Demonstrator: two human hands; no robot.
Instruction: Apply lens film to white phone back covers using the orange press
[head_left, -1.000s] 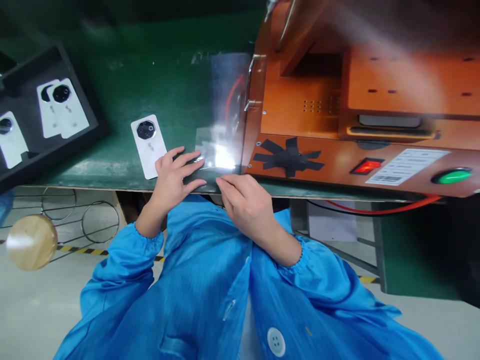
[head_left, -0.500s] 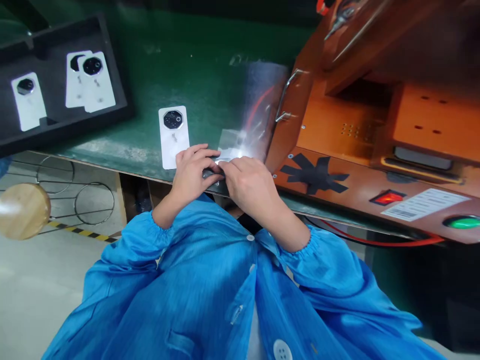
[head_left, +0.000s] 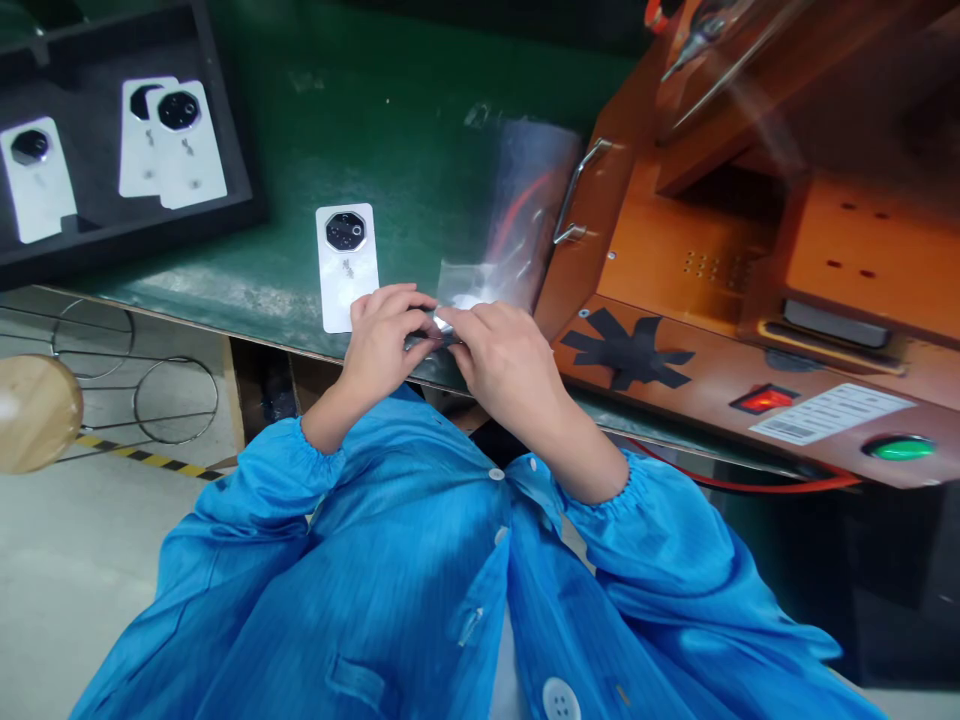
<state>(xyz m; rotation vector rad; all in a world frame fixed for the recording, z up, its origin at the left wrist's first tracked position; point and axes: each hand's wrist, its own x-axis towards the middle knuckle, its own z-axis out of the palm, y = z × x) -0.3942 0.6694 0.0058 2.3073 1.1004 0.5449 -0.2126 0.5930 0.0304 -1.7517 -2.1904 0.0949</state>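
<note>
Your left hand (head_left: 386, 335) and right hand (head_left: 504, 358) meet at the near edge of the green-matted table (head_left: 405, 130), both pinching a small, shiny piece of clear film (head_left: 442, 322) between the fingertips. The left fingers curl over its left side and the right thumb and forefinger nip the bright corner. It looks as if you are at the peeling or separating stage, with the film lifted just off the mat rather than lying flat. Whether a second layer is coming away is too small to tell.

The next move likely calls for a slow, even pull with the left hand holding firm — thin film will crease or cling if jerked.

Mind your margins. The white rectangular back cover with the dark octagonal camera ring (head_left: 346, 266) lies touching or just beside your left knuckles, so a sweep to the left could nudge it. A larger sheet of clear plastic (head_left: 525, 200) lies just beyond your hands, against the orange machine housing (head_left: 750, 260), which hems in the right side with its metal handle (head_left: 574, 195). The black foam tray (head_left: 225, 120) holding more white covers is well apart at far left. The open room is the bare mat beyond the white cover — the table edge is right under your wrists.
</note>
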